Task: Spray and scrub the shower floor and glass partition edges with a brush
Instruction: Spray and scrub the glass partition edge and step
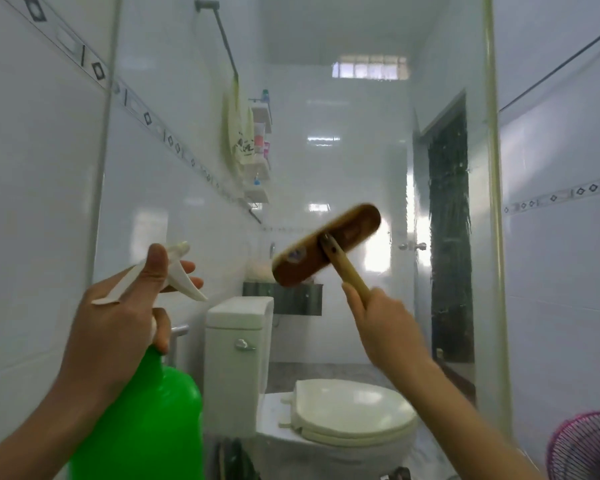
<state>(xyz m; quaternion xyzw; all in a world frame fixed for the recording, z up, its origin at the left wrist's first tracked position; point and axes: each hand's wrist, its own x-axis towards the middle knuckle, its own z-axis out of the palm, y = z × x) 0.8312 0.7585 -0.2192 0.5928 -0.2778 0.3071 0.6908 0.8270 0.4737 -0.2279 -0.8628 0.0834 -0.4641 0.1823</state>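
Note:
My left hand (118, 313) grips the white trigger head of a green spray bottle (146, 420), held up at the lower left with fingers on the trigger. My right hand (388, 327) grips the pale wooden handle of a scrub brush (326, 247). Its brown head is raised at mid-frame, tilted, and blurred. The glass partition (361, 133) stands right in front of me, its pale edge strip (496, 202) running vertically on the right. The shower floor is out of view.
Behind the glass are a white toilet (343, 417) with its tank (236, 344), a hanging cloth (238, 133) under a towel rail and a wall shelf (260, 150) of toiletries. A pink fan (586, 448) sits at the lower right. Tiled walls close in on both sides.

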